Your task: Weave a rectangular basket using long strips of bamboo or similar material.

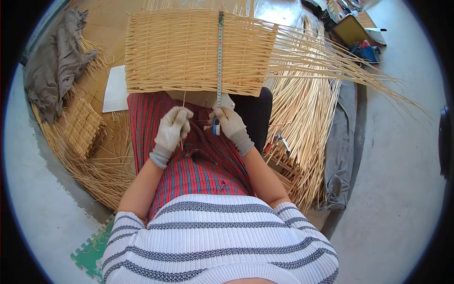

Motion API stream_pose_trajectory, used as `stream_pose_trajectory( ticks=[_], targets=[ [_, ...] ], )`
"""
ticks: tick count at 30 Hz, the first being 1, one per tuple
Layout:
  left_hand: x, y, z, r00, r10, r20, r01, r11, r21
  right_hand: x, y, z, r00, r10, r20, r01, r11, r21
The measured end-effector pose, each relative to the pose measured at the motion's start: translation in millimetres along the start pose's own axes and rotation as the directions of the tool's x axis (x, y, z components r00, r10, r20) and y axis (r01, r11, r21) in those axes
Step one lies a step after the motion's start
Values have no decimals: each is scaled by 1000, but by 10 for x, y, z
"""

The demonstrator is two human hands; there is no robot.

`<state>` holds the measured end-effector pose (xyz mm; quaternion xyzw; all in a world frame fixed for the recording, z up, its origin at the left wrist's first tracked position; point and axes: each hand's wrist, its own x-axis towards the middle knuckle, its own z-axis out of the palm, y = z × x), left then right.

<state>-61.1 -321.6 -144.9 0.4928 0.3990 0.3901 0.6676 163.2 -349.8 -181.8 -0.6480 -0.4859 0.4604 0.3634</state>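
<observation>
In front of me lies a woven wicker panel (175,52), pale tan, with long loose cane ends (326,59) sticking out on its right side. A tape measure (219,66) is drawn out across the panel from its far edge to its near edge. Its blue and white case (216,128) sits in my gloved right hand (229,124), whose fingers are closed around it. My gloved left hand (174,128) is closed on a thin cane strip (184,98) that stands up toward the panel's near edge. Both hands are just short of the panel, above my red checked cloth.
A big bundle of cane (302,118) lies at the right, with a small hammer-like tool (282,142) on it. A smaller woven piece (84,125), grey cloth (59,61) and more cane are at the left. A green mat (92,248) lies lower left.
</observation>
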Motion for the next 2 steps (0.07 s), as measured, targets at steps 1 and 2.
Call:
stream_pose_trajectory(
  ticks=[1, 2],
  targets=[
    [-52, -130, -12, 998, -56, -24, 56, 998, -14, 19, 29, -1, 1000, 14, 8, -14, 1000, 9],
    [-111, -163, 2, 996, -81, -49, 81, 997, 2, 6, 52, 7, 999, 28, 18, -29, 999, 20]
  ],
)
